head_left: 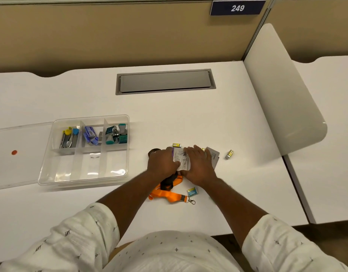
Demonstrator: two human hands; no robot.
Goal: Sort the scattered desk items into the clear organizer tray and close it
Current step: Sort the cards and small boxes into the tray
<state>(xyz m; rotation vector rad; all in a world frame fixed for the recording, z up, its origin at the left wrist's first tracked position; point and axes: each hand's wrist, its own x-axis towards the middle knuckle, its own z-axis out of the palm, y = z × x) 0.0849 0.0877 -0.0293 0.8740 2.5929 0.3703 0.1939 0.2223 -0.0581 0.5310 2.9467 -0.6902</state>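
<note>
Spanning most of the view: white desk (pixel 188 118), grey cable hatch (pixel 165 81) set flush near the back edge, tan partition (pixel 110 36) behind with a navy "249" plate (pixel 237 8). White divider panel (pixel 283 91) on the right, second desk beyond it.

Clear organizer tray (pixel 57 173) sits left of centre, its lid (pixel 16 154) lying flat on the left side (red dot on it). Back three compartments hold cutters, staple boxes and stamps; front compartments look bare.

Left hand (pixel 161 161) and right hand (pixel 198 165) both lie on a stack of cards (pixel 182 160) at desk centre, fingers pressing its edges from either side. Orange lanyard (pixel 169 195) lies just in front of the hands, a black strap crossing it. Small yellow boxes (pixel 230 154) are scattered around.
</note>
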